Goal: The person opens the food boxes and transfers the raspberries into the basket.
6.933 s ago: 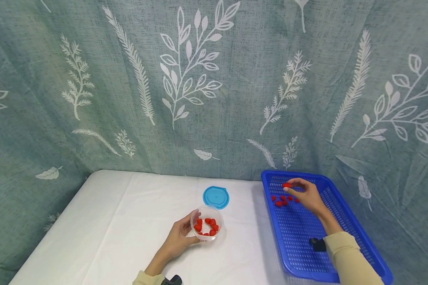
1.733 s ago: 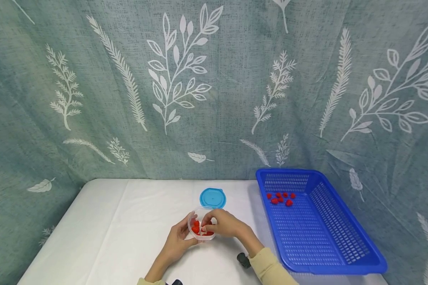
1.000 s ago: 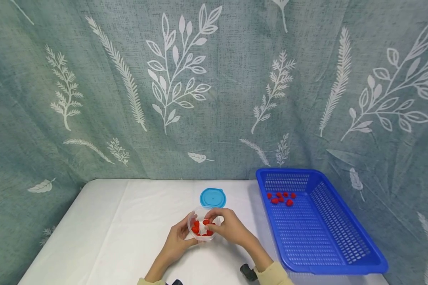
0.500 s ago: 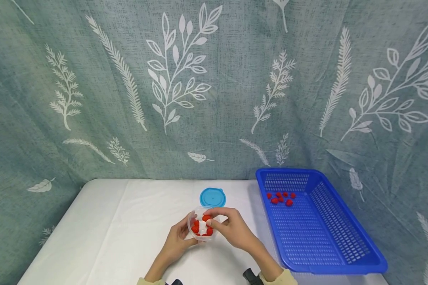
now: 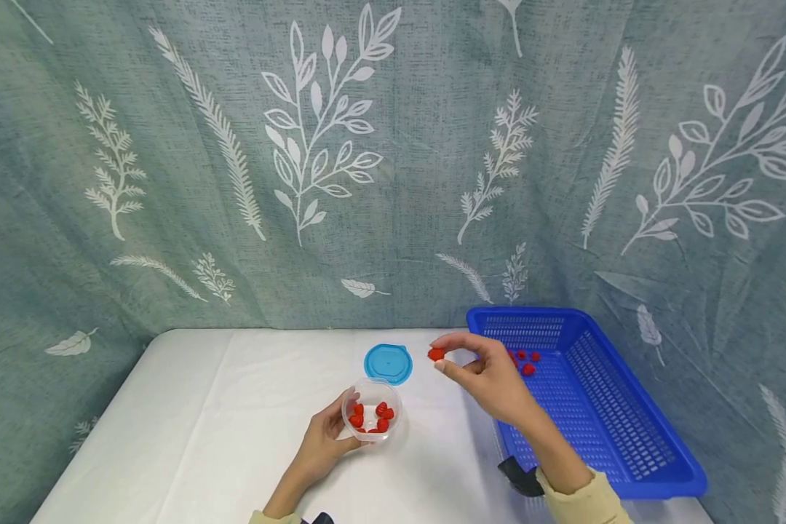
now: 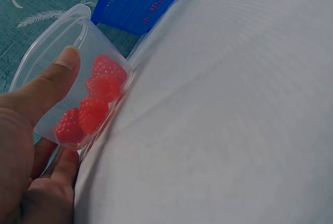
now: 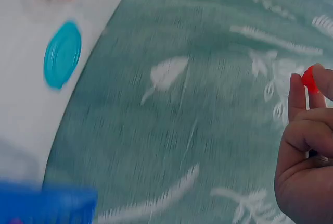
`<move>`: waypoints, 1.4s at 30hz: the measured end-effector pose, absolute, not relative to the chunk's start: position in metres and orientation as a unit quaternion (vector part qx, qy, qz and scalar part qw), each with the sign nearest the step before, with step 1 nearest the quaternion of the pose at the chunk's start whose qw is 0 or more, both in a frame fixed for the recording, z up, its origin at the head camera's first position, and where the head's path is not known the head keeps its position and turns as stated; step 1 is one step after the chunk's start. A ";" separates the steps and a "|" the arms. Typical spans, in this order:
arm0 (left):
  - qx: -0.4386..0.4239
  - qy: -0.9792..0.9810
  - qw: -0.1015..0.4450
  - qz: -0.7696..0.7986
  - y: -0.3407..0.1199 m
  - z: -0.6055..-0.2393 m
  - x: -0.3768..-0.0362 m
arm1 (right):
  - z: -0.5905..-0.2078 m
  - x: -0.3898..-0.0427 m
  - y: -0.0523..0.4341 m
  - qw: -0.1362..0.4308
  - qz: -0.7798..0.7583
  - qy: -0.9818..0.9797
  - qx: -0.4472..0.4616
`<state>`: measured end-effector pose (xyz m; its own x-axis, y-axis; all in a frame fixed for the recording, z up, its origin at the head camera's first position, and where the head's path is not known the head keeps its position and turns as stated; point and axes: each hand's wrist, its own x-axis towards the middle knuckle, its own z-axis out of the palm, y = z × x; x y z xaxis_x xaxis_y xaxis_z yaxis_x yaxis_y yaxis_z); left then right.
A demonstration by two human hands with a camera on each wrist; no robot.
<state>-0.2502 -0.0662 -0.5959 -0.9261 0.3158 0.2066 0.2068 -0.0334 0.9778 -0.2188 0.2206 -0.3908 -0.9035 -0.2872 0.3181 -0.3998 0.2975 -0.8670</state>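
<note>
My left hand (image 5: 324,440) grips the clear plastic container (image 5: 393,404) by its side on the white table. Several red raspberries (image 6: 93,114) lie at the container's bottom, seen through its wall in the left wrist view. Between thumb and fingertips, my right hand (image 5: 491,375) pinches a single raspberry (image 5: 436,354), up in the air between the container and the blue basket (image 5: 629,407). In the right wrist view the same raspberry (image 7: 310,79) shows at the fingertips. More raspberries (image 5: 528,370) lie in the basket's far left part, some hidden behind my right hand.
A round blue lid (image 5: 388,364) lies flat on the white cloth (image 5: 236,407) just behind the container. Behind the table hangs a green leaf-patterned curtain (image 5: 419,182). The basket stands at the table's right end, its raised rim between it and the container.
My right hand has lifted a raspberry out of the container and moved right and away from me, toward the basket. My left hand keeps its hold on the container.
</note>
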 end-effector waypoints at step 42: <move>0.172 0.693 0.060 0.698 -0.067 -0.596 -0.250 | -0.505 -0.331 0.443 0.107 0.453 -0.884 -0.048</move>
<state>-0.2503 -0.0672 -0.5957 -0.9336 0.3220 0.1569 0.1546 -0.0329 0.9874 -0.3314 0.4432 -0.5046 -0.9726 0.1809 0.1461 -0.0128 0.5856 -0.8105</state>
